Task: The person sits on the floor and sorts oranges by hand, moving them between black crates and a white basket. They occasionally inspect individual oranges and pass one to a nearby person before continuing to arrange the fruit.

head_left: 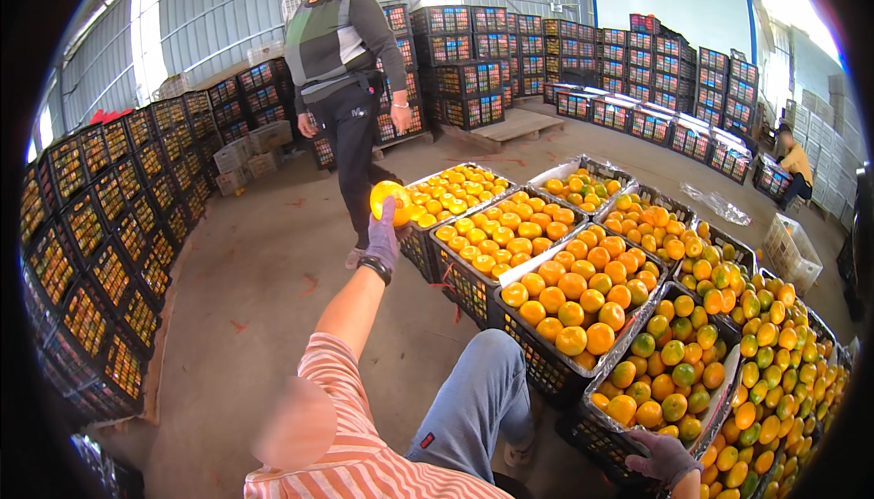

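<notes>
My left hand (pixel 384 238), in a thin purple glove, holds up an orange citrus fruit (pixel 391 201) beside the far-left crate of fruit (pixel 454 193). At the lower right, my right hand (pixel 661 458), gloved too, rests with spread fingers at the near rim of a black plastic crate (pixel 594 441) of orange and greenish fruit. Between the hands stand black crates with fruit laid in rows, among them a nearer one (pixel 505 321). A large heap of green-orange citrus (pixel 765 355) spreads on the right.
A person (pixel 348 55) stands just beyond the far-left crate. Stacked full crates (pixel 95 226) line the left side. A wooden pallet (pixel 522 127) lies behind. A pale plastic crate (pixel 792 253) stands at the right; another person (pixel 795 164) sits farther off.
</notes>
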### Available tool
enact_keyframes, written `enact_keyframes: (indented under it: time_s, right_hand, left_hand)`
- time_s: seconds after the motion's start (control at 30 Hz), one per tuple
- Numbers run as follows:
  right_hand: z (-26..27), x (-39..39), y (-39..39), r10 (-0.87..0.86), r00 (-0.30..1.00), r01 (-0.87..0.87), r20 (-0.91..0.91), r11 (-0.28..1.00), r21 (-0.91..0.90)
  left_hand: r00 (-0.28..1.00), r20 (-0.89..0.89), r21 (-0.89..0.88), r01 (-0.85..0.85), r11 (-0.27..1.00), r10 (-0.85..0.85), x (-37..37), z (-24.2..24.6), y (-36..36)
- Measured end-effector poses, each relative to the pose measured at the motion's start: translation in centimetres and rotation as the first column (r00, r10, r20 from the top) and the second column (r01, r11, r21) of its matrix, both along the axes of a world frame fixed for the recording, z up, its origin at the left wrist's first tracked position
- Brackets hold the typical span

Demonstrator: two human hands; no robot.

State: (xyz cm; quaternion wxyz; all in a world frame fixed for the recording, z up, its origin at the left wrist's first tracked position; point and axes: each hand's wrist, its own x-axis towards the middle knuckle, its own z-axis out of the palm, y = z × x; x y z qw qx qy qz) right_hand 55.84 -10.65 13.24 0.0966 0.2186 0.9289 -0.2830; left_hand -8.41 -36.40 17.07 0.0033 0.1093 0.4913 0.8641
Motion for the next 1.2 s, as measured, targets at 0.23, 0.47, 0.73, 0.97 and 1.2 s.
enact_keyframes:
  time_s: [0.23, 0.47, 0.73, 0.97, 1.2]
  right_hand:
    - [-0.9, 0.2, 0.4, 0.012, 1.000, -0.011, -0.015, 1.000, 0.013]
    - [-1.7, 0.4, 0.9, -0.009, 1.000, 0.008, -0.014, 1.000, -0.029]
    - [-2.5, 0.8, 1.0, -0.037, 0.999, 0.035, -0.021, 0.997, -0.065]
    - [-1.6, 0.2, 0.5, 0.003, 1.000, -0.003, -0.016, 1.000, -0.024]
    - [-0.9, 0.1, 0.1, 0.002, 0.999, -0.002, -0.043, 1.000, -0.015]
  left_hand:
    - [1.000, -0.022, 0.075, -0.015, 0.997, 0.017, -0.1, 0.0, -1.4]
    - [0.990, 0.051, 0.096, -0.137, 0.986, 0.132, 0.3, 0.3, -2.6]
    - [0.959, -0.070, 0.021, -0.275, 0.961, 0.276, -0.7, 1.0, -4.7]
    - [0.838, -0.367, 0.069, -0.408, 0.910, 0.403, -3.2, 4.1, -8.3]
    - [0.843, -0.289, 0.125, -0.436, 0.891, 0.453, -3.7, 4.4, -9.7]
